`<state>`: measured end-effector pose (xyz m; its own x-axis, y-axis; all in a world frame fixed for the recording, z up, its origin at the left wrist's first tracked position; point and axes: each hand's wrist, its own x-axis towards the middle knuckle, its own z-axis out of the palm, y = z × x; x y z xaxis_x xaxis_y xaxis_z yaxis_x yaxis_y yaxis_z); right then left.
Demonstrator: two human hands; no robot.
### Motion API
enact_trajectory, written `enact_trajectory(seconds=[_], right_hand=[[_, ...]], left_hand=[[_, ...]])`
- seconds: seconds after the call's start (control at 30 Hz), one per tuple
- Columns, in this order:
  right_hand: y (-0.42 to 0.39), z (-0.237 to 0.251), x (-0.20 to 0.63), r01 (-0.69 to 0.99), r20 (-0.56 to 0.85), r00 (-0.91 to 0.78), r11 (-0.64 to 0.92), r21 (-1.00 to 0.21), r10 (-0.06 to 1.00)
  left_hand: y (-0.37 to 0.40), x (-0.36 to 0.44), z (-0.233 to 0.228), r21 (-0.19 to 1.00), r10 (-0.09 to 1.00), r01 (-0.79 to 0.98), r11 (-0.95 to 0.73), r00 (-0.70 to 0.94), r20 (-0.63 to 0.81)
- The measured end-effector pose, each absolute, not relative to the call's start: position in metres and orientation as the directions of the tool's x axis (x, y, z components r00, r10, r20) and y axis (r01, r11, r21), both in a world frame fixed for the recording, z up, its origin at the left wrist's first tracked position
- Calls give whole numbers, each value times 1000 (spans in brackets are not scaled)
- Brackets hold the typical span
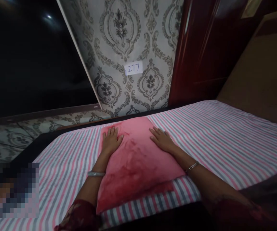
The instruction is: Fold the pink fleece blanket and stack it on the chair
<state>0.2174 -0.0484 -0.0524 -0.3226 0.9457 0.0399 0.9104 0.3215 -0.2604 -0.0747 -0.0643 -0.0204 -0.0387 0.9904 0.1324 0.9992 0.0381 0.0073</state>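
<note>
A pink velvety pillow (135, 160) lies on a bed covered by a pink, grey and white striped sheet (220, 138). My left hand (110, 140) lies flat on the pillow's upper left part, fingers spread and pointing toward the wall. My right hand (161, 139) rests flat on the pillow's upper right edge, fingers apart. Each wrist wears a thin bangle. Neither hand holds anything.
A patterned wallpaper wall (121, 41) stands behind the bed, with a small paper label reading 277 (133, 68). A dark red wooden door (201, 51) is at the right. A dark panel (30, 54) fills the upper left. A blurred patch sits at the lower left.
</note>
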Motion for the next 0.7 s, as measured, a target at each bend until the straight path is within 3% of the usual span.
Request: enact_trajectory(seconds=[0.2, 0.33, 0.43, 0.57, 0.7], right_hand=[[-54, -72, 263, 937, 71, -283, 291, -193, 957], [-57, -65, 279, 915, -10, -280, 263, -306, 960], [-71, -51, 272, 890, 33, -290, 282, -357, 956], [-120, -35, 226, 811, 188, -470, 506, -293, 863], [-164, -36, 179, 735, 174, -603, 627, -258, 778]], left_hand=[[-64, -73, -19, 34, 990, 999, 18, -23, 136], [-66, -78, -4, 180, 998, 984, 14, -25, 58], [-92, -76, 14, 264, 998, 965, 5, -22, 62], [-164, -47, 17, 201, 982, 963, -178, 159, 106], [-226, -13, -11, 95, 978, 973, -208, 204, 48]])
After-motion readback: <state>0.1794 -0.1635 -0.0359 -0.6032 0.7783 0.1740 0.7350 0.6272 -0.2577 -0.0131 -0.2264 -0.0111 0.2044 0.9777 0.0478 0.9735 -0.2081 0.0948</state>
